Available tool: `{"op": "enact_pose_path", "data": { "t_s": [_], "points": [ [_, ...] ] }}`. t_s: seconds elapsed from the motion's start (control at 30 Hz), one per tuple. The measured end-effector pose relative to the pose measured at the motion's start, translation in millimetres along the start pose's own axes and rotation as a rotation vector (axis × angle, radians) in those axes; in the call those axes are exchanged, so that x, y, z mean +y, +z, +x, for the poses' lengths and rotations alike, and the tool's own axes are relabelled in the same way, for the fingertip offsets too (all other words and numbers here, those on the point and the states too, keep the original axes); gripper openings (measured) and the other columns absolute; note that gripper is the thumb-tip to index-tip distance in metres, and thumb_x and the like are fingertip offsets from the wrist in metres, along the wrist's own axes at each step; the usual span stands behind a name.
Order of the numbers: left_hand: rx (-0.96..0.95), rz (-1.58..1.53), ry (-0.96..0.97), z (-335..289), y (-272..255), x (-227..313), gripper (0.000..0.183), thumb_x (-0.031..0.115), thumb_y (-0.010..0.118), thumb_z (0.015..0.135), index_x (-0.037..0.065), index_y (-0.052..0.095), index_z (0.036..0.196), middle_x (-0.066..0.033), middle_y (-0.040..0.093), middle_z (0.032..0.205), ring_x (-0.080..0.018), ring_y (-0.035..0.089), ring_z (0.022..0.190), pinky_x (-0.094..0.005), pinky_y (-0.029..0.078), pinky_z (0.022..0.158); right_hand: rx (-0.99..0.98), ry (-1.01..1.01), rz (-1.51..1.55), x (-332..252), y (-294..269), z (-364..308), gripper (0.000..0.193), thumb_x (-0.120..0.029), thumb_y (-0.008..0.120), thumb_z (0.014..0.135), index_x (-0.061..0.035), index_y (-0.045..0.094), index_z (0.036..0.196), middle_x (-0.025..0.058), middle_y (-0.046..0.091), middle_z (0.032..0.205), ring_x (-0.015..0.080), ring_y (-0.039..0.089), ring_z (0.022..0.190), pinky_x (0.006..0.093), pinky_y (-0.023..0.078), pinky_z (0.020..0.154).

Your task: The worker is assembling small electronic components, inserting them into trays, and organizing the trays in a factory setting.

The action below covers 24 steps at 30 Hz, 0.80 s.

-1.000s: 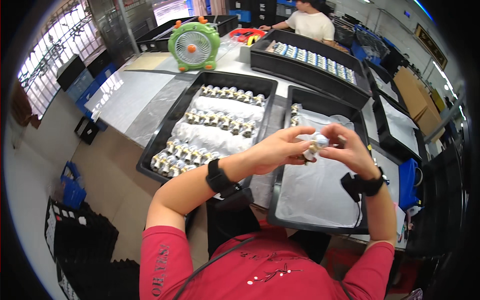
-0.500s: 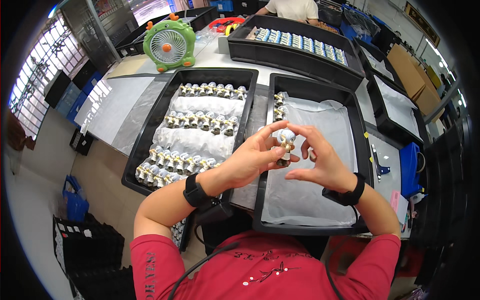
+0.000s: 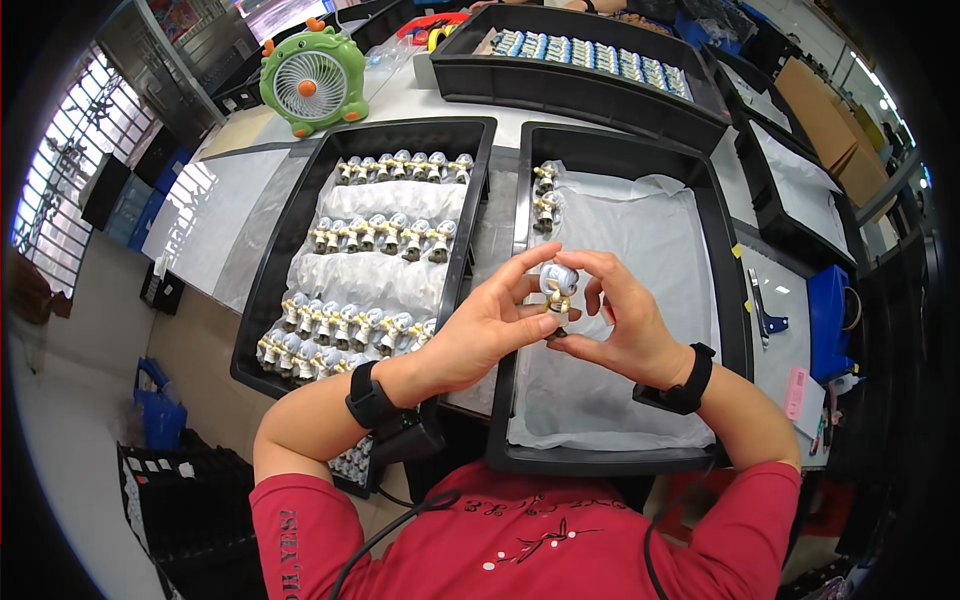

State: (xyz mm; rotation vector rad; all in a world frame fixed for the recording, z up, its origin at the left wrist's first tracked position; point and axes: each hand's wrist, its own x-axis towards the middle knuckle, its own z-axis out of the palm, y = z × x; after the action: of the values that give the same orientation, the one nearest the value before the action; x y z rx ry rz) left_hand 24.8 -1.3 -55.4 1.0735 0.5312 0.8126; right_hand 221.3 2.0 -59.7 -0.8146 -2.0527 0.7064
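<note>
Operator: What has just changed?

Manual: Half a second ago, your right hand (image 3: 635, 330) stood further from the pale-headed figurine (image 3: 557, 285); its thumb and forefinger now bracket the piece near base and head. The figurine is between both hands, above the left part of the right tray (image 3: 600, 459); handling now appears shared

Operator: What is the state of the hands?

Manual: Your left hand (image 3: 495, 325) grips the figurine, thumb across its body. Your right hand is curled around it; firm contact cannot be confirmed

Operator: What is obscured?

Manual: Your left thumb covers part of the figurine. Your left forearm (image 3: 320, 408) hides the left tray's (image 3: 410, 128) near right corner
</note>
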Motion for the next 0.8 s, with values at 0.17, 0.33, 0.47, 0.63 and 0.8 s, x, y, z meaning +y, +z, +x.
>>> {"op": "enact_pose_path", "data": {
  "t_s": [0.17,0.33,0.47,0.63,0.8],
  "points": [
    [0.010,0.006,-0.024,-0.8,1.3,-0.1,0.070,0.004,0.059,0.086,0.009,0.019,0.143,-0.0146,0.039,0.126,-0.0204,0.055,0.109,-0.0301,0.046,0.087,-0.015,-0.009,0.022,3.1,1.9,-0.4,0.073,-0.006,0.079,0.061,-0.0109,0.044,0.124,0.0062,0.050,0.112,0.0139,0.048,0.064,0.0250,0.045,0.057],
    [0.038,0.047,-0.050,-0.9,0.1,-0.3,0.069,0.005,0.059,0.086,0.009,0.019,0.142,-0.0151,0.042,0.118,-0.0211,0.058,0.105,-0.0297,0.048,0.084,-0.051,0.114,0.065,0.1,1.2,0.2,0.070,-0.008,0.080,0.061,-0.0103,0.047,0.122,0.0047,0.052,0.110,0.0117,0.047,0.066,0.0237,0.044,0.058],
    [0.040,0.074,-0.053,-1.9,1.1,1.1,0.067,0.003,0.057,0.087,0.011,0.020,0.142,-0.0131,0.044,0.118,-0.0234,0.056,0.108,-0.0328,0.048,0.088,-0.047,0.167,0.109,-2.4,0.2,0.2,0.069,-0.010,0.080,0.061,-0.0102,0.048,0.122,0.0039,0.053,0.109,0.0108,0.047,0.066,0.0232,0.043,0.058],
    [0.040,0.079,-0.045,-2.0,1.6,0.2,0.067,0.004,0.057,0.087,0.011,0.020,0.142,-0.0133,0.044,0.118,-0.0233,0.057,0.107,-0.0329,0.048,0.088,-0.053,0.157,0.106,-1.4,-0.1,0.1,0.070,-0.011,0.081,0.061,-0.0108,0.048,0.122,0.0037,0.053,0.108,0.0108,0.048,0.067,0.0231,0.044,0.058],
    [0.035,0.080,-0.038,-2.1,1.2,0.3,0.067,0.005,0.058,0.087,0.011,0.020,0.142,-0.0134,0.044,0.118,-0.0233,0.057,0.107,-0.0325,0.049,0.087,-0.058,0.156,0.098,-0.9,-0.7,0.3,0.070,-0.013,0.081,0.061,-0.0110,0.048,0.123,0.0030,0.053,0.107,0.0107,0.048,0.066,0.0233,0.043,0.057]
  ]
}}
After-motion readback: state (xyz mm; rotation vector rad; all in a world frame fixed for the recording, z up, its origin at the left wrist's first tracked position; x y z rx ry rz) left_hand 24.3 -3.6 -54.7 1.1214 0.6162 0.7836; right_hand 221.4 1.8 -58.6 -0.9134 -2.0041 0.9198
